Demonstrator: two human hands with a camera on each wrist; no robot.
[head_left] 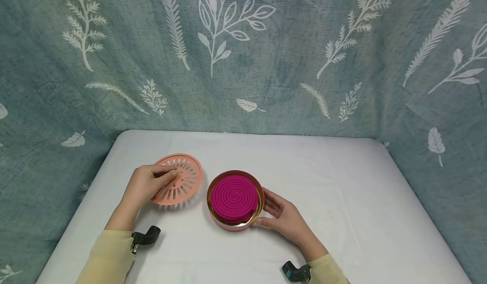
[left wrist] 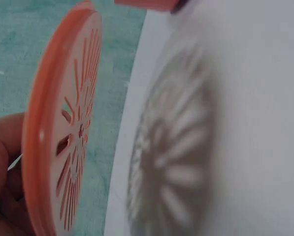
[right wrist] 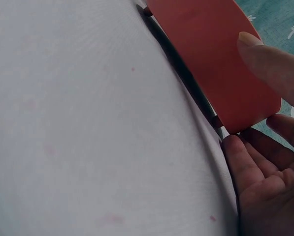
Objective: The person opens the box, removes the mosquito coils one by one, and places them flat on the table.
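Note:
My left hand (head_left: pixel 146 184) pinches a round coral slotted lid (head_left: pixel 195 177) at its middle, thumb and fingertips together. In the left wrist view the lid (left wrist: pixel 44 128) stands off the table, its slotted shadow falling on the cloth. To the right of it, a round mosquito coil holder (head_left: pixel 230 227) with a gold inside sits on the table, its top uncovered. Magenta mosquito coils (head_left: pixel 233 197) fill its middle. My right hand (head_left: pixel 285 218) grips the holder's right side; in the right wrist view the thumb lies on the reddish wall (right wrist: pixel 206 59) and the fingers are at its lower edge.
A white cloth covers the table (head_left: pixel 335 191). Behind and at both sides hangs a green curtain (head_left: pixel 281 94) with white leaf prints. Black wrist cameras (head_left: pixel 146 236) are strapped at both sleeves.

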